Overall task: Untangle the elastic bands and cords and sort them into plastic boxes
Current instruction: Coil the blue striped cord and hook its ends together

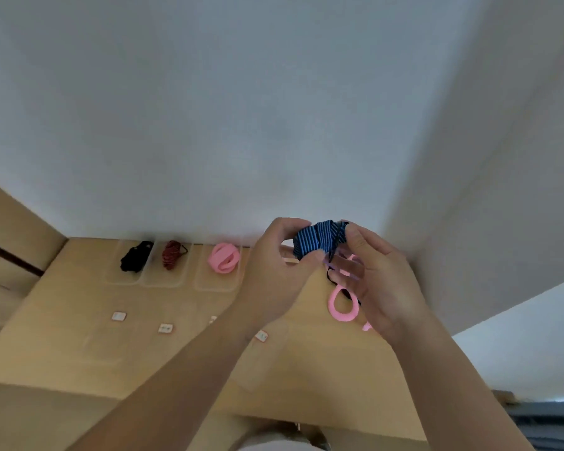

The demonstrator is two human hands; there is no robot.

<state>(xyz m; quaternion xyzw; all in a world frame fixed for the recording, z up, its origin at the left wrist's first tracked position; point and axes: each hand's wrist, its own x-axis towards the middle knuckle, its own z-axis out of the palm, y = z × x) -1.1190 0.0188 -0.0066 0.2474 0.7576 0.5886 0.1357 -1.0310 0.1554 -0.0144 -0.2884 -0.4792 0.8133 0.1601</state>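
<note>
Blue-striped elastic bundle [316,240] held above counter [144,356], both grips closed on it, left hand [274,275] curled round, right hand [381,281] pinching its end; pink band [341,309] and black cord [330,277] hang below grip, unsorted; left of grip, plastic boxes [121,281] hold black bundle [135,257], dark-red bundle [172,255], pink roll [223,259]: likely past halfway.

Pale wooden table [62,320] against white walls [209,109] (corner at right); perhaps a cupboard [13,229] left
</note>
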